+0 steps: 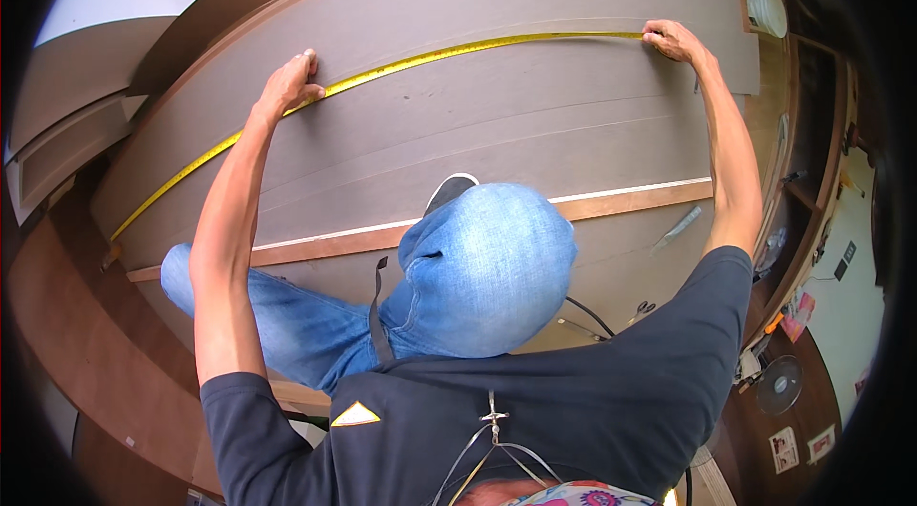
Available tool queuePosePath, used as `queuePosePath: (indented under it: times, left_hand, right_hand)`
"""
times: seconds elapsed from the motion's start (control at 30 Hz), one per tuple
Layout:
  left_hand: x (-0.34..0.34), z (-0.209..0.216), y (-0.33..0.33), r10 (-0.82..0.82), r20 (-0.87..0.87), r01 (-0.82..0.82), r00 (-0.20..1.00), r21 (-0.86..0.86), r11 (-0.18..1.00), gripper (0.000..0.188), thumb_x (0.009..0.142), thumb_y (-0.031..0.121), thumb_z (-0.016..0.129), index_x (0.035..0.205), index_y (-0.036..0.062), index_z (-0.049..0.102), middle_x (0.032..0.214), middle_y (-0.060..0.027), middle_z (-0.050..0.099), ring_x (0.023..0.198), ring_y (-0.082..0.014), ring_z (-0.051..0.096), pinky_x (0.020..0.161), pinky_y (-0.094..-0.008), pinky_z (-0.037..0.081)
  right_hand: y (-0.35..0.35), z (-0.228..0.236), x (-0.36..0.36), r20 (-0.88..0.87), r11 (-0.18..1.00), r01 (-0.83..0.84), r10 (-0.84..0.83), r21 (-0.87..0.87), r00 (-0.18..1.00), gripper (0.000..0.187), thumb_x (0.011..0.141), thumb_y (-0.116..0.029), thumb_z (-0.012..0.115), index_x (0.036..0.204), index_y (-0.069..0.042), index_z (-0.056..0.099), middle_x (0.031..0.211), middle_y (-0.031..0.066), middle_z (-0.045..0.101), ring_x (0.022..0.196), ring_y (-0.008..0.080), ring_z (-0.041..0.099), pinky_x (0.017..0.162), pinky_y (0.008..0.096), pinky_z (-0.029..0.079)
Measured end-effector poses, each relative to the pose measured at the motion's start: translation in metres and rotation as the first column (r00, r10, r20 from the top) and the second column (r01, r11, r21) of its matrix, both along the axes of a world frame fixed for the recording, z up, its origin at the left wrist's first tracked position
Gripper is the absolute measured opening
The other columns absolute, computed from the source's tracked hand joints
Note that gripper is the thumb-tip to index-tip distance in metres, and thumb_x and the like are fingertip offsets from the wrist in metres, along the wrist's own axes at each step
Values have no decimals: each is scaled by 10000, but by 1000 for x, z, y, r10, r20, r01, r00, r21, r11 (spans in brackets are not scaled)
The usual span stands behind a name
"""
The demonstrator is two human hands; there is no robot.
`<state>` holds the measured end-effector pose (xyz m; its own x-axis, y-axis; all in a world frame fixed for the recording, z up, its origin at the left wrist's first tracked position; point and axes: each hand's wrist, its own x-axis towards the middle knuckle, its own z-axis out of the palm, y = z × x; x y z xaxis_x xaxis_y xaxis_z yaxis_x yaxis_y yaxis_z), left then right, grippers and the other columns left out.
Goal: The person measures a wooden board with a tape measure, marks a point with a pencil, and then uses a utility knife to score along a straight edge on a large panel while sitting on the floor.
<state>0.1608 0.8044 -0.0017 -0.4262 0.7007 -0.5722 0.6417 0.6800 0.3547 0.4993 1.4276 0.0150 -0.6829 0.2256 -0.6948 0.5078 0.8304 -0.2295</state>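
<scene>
Head view, looking down over a person kneeling on a large grey-brown laminate sheet laid flat on the floor. A yellow measuring tape stretches across the sheet from far left to right, its long axis running side to side between the two hands. The left hand presses the tape down partway along, fingers together and bent flat against the board. The right hand pins the tape's end near the sheet's right edge, fingertips curled down on it; beyond the left hand the tape carries on toward the lower left corner. A pale wooden strip crosses the sheet nearer the knees in blue jeans. Scissors and a small metal tool lie to the right. Other boards lean at upper left; shelving runs along the right
</scene>
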Motion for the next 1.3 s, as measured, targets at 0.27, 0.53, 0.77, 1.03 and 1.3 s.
queuePosePath:
  times: [0.27, 0.53, 0.77, 1.03, 1.3]
  left_hand:
    - [3, 5, 5, 29, -8, -29, 1000, -50, 998, 462, 693, 172, 816, 955, 58, 452, 925, -163, 587, 920, -373, 577, 775, -456, 461]
    - [-2, 7, 9, 8, -12, -9, 1000, -74, 997, 483, 679, 166, 836, 944, 56, 447, 901, -162, 579, 900, -372, 570, 769, -455, 456]
    - [-4, 6, 6, 15, -8, -16, 1000, -100, 995, 504, 664, 181, 858, 913, 56, 438, 853, -151, 570, 857, -357, 572, 751, -455, 456]
    - [-13, 2, 2, -13, 0, 13, 1000, -63, 998, 487, 666, 188, 865, 890, 44, 457, 801, -146, 566, 775, -320, 578, 707, -423, 471]
    - [-12, 4, 10, -29, 2, 29, 1000, -53, 998, 493, 661, 189, 873, 907, 39, 473, 810, -150, 574, 760, -313, 583, 704, -427, 483]
  right_hand:
    - [2, 0, -17, 144, 991, -3, -16, 132, 989, 354, 944, -411, 561, 962, -86, 701, 870, 95, 703, 862, 274, 664, 778, 433, 504]
    - [-18, -5, -9, 10, 939, 14, -19, 345, 1000, 324, 930, -432, 574, 1001, -151, 719, 918, 88, 716, 926, 292, 671, 820, 462, 521]
    - [-46, 0, 4, -68, 883, -3, 40, 470, 997, 385, 912, -271, 613, 1294, -222, 600, 1233, 83, 652, 1181, 306, 592, 972, 484, 461]
    - [-44, -32, 37, -445, 874, 52, 195, 484, 874, 385, 911, -365, 646, 1251, -215, 546, 1123, 39, 592, 1080, 269, 587, 886, 459, 488]
    - [-50, -27, 54, -623, 891, 35, 288, 452, 727, 456, 821, -340, 697, 1210, -124, 600, 1382, 115, 499, 1323, 305, 419, 1088, 515, 312]
